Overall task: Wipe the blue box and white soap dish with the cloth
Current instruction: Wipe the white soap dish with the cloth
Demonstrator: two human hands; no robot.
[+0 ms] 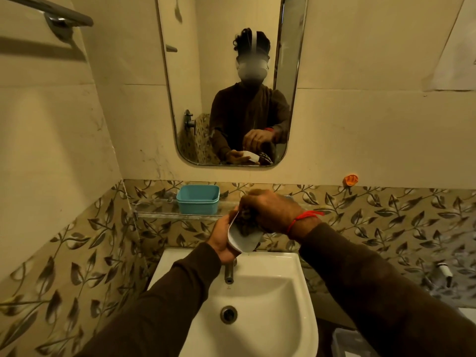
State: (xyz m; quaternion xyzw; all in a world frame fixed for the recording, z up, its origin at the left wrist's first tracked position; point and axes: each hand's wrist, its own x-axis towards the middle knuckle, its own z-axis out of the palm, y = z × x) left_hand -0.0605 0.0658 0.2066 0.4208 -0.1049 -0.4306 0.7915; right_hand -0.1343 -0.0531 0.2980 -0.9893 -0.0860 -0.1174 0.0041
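My left hand (pixel 223 239) grips the white soap dish (pixel 243 240) from its left side and holds it tilted above the tap. My right hand (pixel 270 210) is closed on a dark cloth (pixel 246 222), which is pressed into the dish's hollow. The blue box (pixel 198 198) stands empty on the glass shelf (pixel 164 212) against the wall, to the left of both hands and apart from them.
A white basin (pixel 257 300) with a metal tap (pixel 229 273) lies directly below my hands. A mirror (pixel 231 81) hangs above the shelf and reflects a person. A towel rail (pixel 59 14) is at the upper left. An orange hook (pixel 350 179) sticks to the wall at right.
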